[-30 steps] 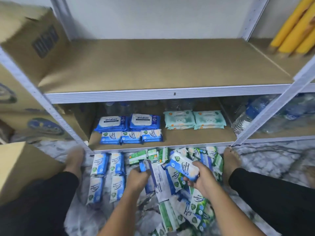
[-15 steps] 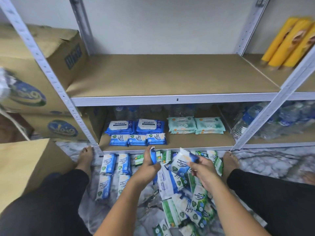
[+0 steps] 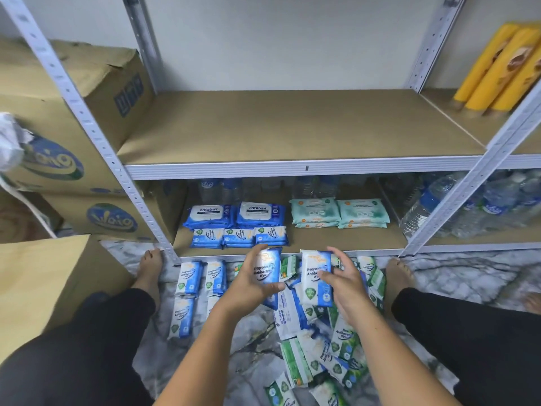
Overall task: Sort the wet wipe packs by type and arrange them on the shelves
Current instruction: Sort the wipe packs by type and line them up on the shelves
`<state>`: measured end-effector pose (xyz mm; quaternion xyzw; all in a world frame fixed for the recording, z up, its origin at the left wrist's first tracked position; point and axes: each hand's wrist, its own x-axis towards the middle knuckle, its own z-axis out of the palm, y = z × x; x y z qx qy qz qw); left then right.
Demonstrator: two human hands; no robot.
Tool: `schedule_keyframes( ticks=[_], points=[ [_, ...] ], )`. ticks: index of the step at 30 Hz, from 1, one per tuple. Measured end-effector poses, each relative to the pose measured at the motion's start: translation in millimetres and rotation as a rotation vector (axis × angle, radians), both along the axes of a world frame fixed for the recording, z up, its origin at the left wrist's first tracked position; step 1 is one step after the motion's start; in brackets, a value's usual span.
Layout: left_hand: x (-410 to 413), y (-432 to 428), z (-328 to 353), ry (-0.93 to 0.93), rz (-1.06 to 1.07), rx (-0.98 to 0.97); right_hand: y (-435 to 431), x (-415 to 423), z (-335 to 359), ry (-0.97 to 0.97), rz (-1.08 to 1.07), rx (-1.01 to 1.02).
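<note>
My left hand grips a blue-and-white antibacterial wipe pack, held upright just in front of the lower shelf's edge. Beside it, my right hand grips a second blue-and-white pack. On the lower shelf lie two large blue antabax packs, three small blue packs in a row, and two teal packs. Several blue packs lie lined up on the floor at left. A loose pile of green and blue packs lies under my right arm.
The middle shelf board is bare. Cardboard boxes stand at left, with another box by my left knee. Water bottles fill the lower right bay and stand behind the packs. Yellow packages lean at upper right. My feet rest by the uprights.
Both hands lifted from the floor pile toward the lower shelf, each carrying a blue pack, now turned upright with labels facing me. My view tilted up.
</note>
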<state>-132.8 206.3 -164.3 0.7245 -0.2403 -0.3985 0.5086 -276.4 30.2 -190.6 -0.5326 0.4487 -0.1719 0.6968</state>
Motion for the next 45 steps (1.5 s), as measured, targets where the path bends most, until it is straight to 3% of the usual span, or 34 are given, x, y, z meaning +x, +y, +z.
schedule_keyframes(
  ticks=[3, 8, 12, 22, 32, 40, 45],
  points=[
    [6, 5, -1, 0.090, 0.000, -0.014, 0, 4, 0, -0.004, 0.010, -0.027],
    [10, 20, -23, 0.053, 0.110, 0.118, 12, 4, -16, 0.067, 0.014, -0.032],
    [14, 42, -43, 0.004, 0.135, 0.239, 26, 10, -28, 0.099, 0.038, -0.031],
    [58, 84, -67, -0.133, 0.194, 0.320, 68, 64, -56, 0.194, 0.205, -0.057],
    [146, 123, -111, -0.273, 0.159, 0.621, 109, 132, -101, 0.296, 0.356, -0.062],
    [181, 146, -178, -0.161, 0.205, 0.757, 138, 182, -170, 0.442, 0.362, -0.063],
    [191, 142, -213, -0.063, 0.293, 0.703, 152, 203, -211, 0.508, 0.376, -0.047]
  ],
)
